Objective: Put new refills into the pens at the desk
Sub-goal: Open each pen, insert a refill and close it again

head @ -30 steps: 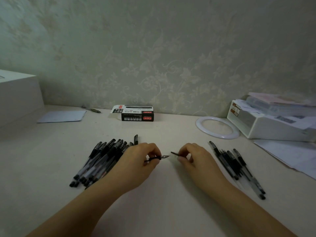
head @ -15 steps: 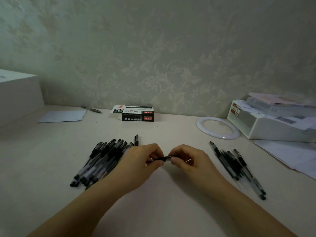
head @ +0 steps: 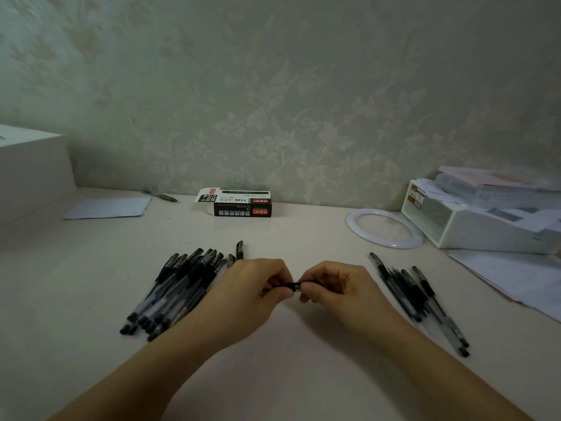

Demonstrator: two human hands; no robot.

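At the middle of the counter (head: 282, 354), just above its surface, the left hand (head: 252, 296) and the right hand (head: 337, 294) meet over one black pen (head: 290, 285). Its long axis runs almost straight left to right, level with the counter; only a short dark stretch shows between the two hands, and which end is the tip cannot be told. The left fingers (head: 280, 282) are curled round the pen's left part and pinch it, the right fingers (head: 309, 288) pinch its right part — both hands are grasping the same pen, fingertips nearly touching.

One second ago the hands were apart, each holding its own piece with a gap between the two ends; half a second ago the pieces had come together, and now the hands sit closer still, so less of the pen shows.

Left of the hands lies a pile of black pens (head: 173, 291), their long axes slanting from near left to far right, with a single loose cap or pen end (head: 239, 250) just beyond it. Right of the hands a smaller group of pens (head: 416, 296) slants the other way, from far left to near right. Neither group has shifted.

Far back by the wall lie a black refill box (head: 241, 205), a sheet of paper (head: 109, 207), a lone pen (head: 161, 196), a white ring (head: 355, 230) and — at the far right — a white tray of papers (head: 479, 230).
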